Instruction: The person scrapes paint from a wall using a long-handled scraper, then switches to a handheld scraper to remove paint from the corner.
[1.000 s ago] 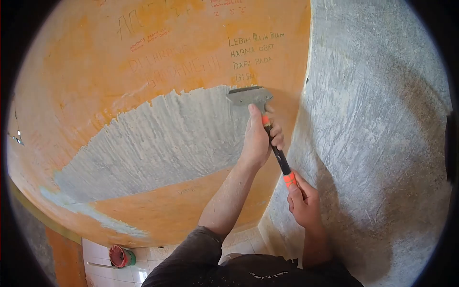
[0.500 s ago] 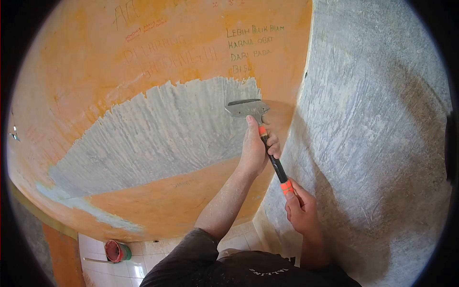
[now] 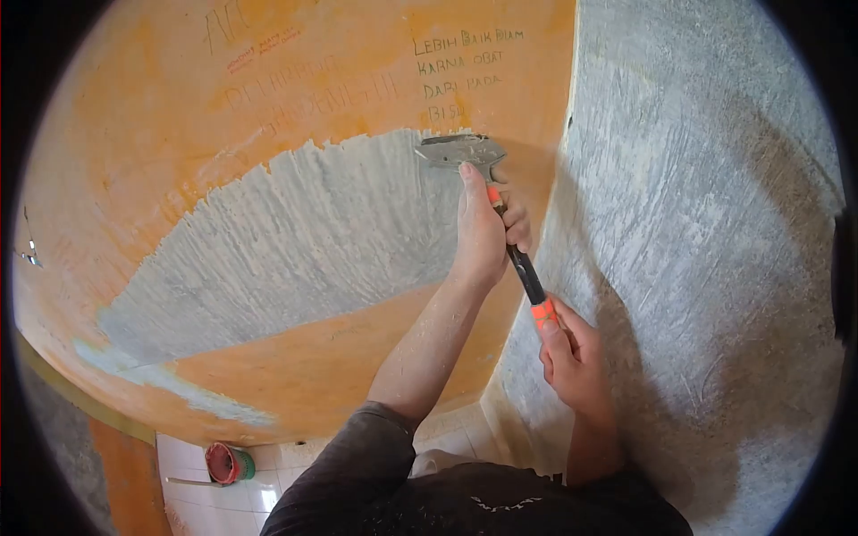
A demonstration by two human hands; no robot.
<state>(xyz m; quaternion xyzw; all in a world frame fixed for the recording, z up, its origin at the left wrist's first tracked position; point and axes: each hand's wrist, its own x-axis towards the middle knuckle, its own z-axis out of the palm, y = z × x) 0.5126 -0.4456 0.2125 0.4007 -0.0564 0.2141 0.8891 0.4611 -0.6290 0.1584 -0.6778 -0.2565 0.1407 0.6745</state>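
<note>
The left hand point(image 3: 483, 232) was wrapped closely round the upper handle of a wide-bladed scraper point(image 3: 460, 154), its thumb laid up along the neck, while the right hand point(image 3: 572, 357), lower and right of centre, was closed on the orange-banded end of the same handle. The scraper's head sat in the upper middle of the frame, by the ragged top edge of a grey patch point(image 3: 295, 241) on the orange wall point(image 3: 161, 170). That broad patch, reaching from left of centre to the scraper, looked stripped of its orange coat, with streaks and pale flecks across it. Orange covered the wall above, where handwriting point(image 3: 469, 76) showed, as well as the band below the patch and the strip to the right of the blade, so by area much of that wall looked unstripped. A pale bluish streak point(image 3: 179, 393) ran at lower left, and the wall on the right point(image 3: 697, 223) was grey throughout its visible part. At lower left a bucket point(image 3: 244, 464), green outside and reddish inside, stood on the tiled floor point(image 3: 206, 514) beside a thin stick point(image 3: 192, 483); its contents could not be made out.
</note>
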